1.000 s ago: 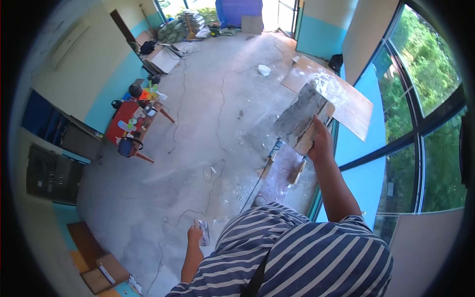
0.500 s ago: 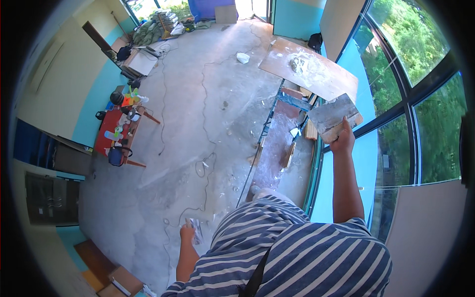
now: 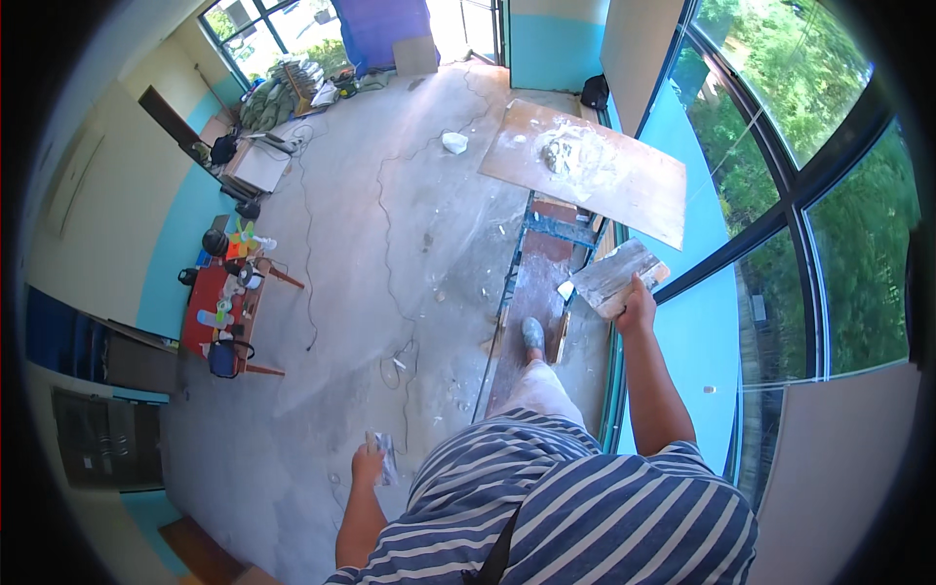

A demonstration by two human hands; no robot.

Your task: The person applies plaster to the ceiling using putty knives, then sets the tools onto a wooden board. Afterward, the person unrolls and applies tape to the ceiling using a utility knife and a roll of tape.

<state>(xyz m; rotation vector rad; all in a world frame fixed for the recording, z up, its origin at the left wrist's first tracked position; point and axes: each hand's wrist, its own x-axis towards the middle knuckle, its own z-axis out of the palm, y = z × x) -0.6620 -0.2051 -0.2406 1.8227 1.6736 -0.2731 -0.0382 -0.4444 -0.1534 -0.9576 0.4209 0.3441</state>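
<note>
Looks like you're stepping out along the plank (image 3: 549, 255), shoe (image 3: 532, 333) now fully showing, so you're bringing both tools closer to the plywood sheet (image 3: 639, 185) and its whitish heap (image 3: 561, 156). Your hands are staying apart: the right hand (image 3: 639, 310) is gripping a smeared flat board (image 3: 614, 278) just this side of the sheet, the left hand (image 3: 367, 462) is clutching a trowel (image 3: 387, 458) well away from it.
</note>
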